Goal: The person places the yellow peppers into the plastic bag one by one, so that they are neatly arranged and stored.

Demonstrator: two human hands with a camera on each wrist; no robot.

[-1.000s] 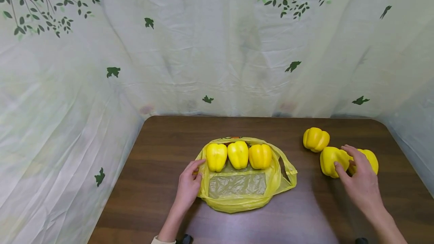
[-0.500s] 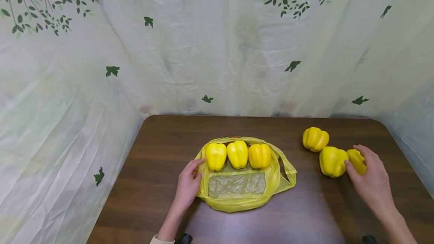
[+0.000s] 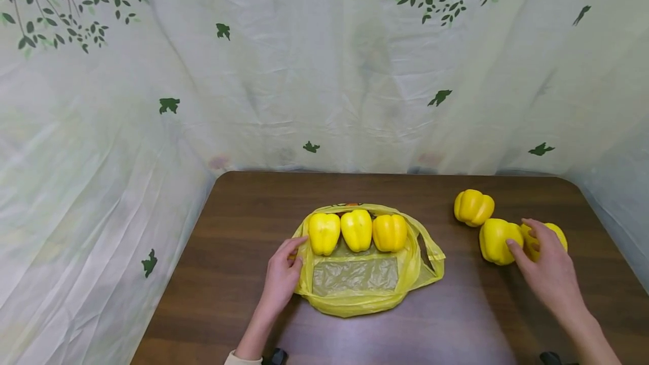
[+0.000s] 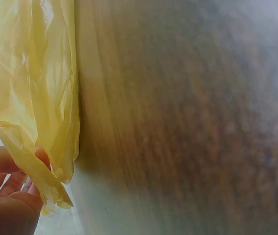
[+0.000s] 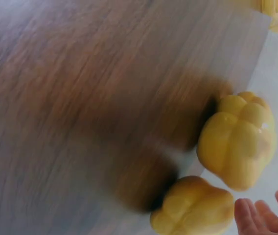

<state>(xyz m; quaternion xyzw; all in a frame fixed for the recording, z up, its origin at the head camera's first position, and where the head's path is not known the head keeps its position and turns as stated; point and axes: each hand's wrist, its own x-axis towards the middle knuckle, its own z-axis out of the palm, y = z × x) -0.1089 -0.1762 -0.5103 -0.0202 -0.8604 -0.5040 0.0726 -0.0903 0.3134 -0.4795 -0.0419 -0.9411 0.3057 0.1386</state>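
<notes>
A yellow plastic bag [image 3: 350, 304] lies with its mouth spread wide, and three yellow bell peppers [image 3: 356, 231] sit in a row along its far side. My left hand [image 3: 281, 275] holds the bag's left edge; in the left wrist view, the thin yellow film [image 4: 36, 98] runs between its fingers. Over on the right, my right hand [image 3: 550, 277] hovers with spread fingers at a bell pepper [image 3: 556, 234], covering part of it. Another bell pepper [image 3: 499, 241] stands just left of that hand. In the right wrist view, the fingertips [image 5: 244, 213] come close beside a pepper [image 5: 195, 208].
One more bell pepper [image 3: 474, 208] stands farther back on the right of the brown wooden table [image 3: 243, 201]. A pale curtain [image 3: 324, 72] with leaf prints hangs behind the table and along its sides.
My right hand shifts to the right over the peppers, then slightly back left, uncovering more of the rightmost one. The left hand and the bag stay in place.
</notes>
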